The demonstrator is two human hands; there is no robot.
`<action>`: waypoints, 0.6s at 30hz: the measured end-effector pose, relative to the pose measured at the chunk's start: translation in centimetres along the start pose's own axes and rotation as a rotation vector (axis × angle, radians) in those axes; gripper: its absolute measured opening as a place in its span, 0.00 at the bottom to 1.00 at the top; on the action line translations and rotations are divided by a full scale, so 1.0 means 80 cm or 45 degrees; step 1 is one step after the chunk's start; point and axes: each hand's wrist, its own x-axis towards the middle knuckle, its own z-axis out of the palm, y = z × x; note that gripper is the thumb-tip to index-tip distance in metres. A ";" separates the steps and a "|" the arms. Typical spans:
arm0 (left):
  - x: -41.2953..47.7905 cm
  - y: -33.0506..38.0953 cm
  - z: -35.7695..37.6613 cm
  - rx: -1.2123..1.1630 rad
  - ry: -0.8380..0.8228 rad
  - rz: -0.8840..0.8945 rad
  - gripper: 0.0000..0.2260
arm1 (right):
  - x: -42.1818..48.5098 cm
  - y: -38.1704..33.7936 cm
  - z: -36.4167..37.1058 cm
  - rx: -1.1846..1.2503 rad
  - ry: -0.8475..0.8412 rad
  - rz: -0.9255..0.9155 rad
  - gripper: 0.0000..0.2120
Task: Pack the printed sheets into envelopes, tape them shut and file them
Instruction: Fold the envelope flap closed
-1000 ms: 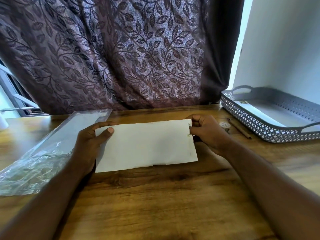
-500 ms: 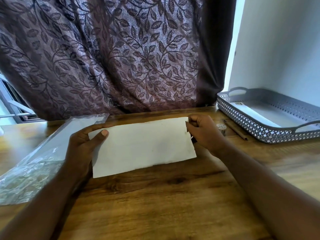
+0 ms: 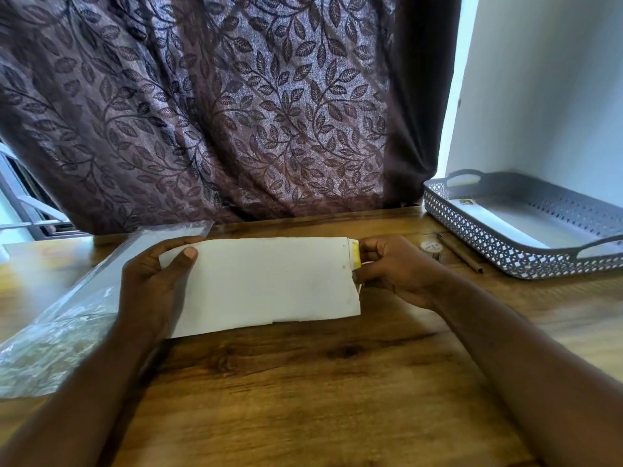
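A long white envelope [image 3: 269,281] lies across the middle of the wooden table [image 3: 320,382]. My left hand [image 3: 151,284] grips its left end, thumb on top. My right hand [image 3: 394,267] pinches the envelope's right end, where a yellow-edged sheet [image 3: 354,252] sticks out of the opening. A small roll of tape [image 3: 431,248] sits just right of my right hand. Most of the sheet is hidden inside the envelope.
A grey perforated tray [image 3: 505,261] with handles stands at the right, with white envelopes lying in it. A pencil [image 3: 462,254] lies between tape and tray. A clear plastic sleeve [image 3: 64,315] lies at the left. A leaf-patterned curtain [image 3: 236,112] hangs behind the table.
The yellow-edged sheet now shows at the envelope's right opening, where earlier the end looked plain. My right hand has shifted slightly right; my left hand keeps its grip.
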 end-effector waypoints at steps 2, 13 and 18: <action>0.000 0.000 0.001 0.005 0.005 -0.005 0.07 | -0.001 0.001 0.000 -0.030 0.011 0.038 0.18; -0.009 0.003 0.012 0.096 -0.019 0.019 0.07 | -0.003 -0.006 0.001 -0.085 0.157 0.146 0.15; -0.006 -0.001 0.008 0.161 0.052 0.017 0.11 | -0.002 -0.005 -0.001 -0.045 0.044 0.204 0.27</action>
